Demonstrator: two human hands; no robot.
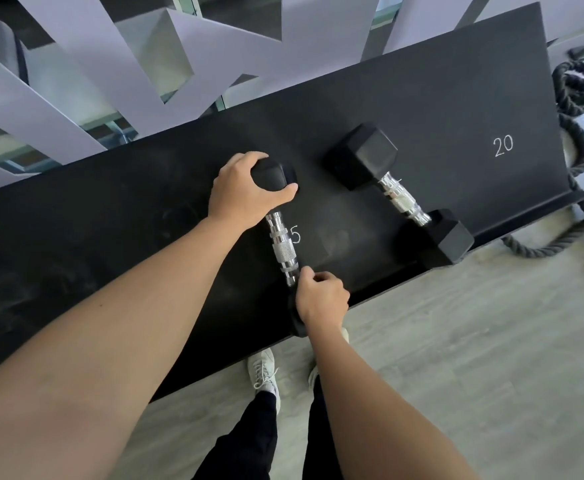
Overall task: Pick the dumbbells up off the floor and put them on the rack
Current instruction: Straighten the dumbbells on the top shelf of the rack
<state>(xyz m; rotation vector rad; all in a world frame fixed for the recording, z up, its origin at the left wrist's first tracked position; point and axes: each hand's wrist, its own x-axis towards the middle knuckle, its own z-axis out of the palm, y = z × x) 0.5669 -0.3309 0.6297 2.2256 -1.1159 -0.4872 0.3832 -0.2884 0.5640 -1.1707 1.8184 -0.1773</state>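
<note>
Two dumbbells lie on the black rack (422, 98). Left hand (245, 190) and right hand (321, 299) each clamp one head of the near dumbbell (281, 247); the far dumbbell (399, 195) lies untouched. Grey plank floor (456, 358).

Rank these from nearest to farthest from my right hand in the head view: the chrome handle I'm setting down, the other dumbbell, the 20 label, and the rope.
1. Chrome handle, touching the right hand.
2. Other dumbbell, up and right on the rack.
3. 20 label, farther right.
4. Rope, on the floor beyond the rack's end.
</note>
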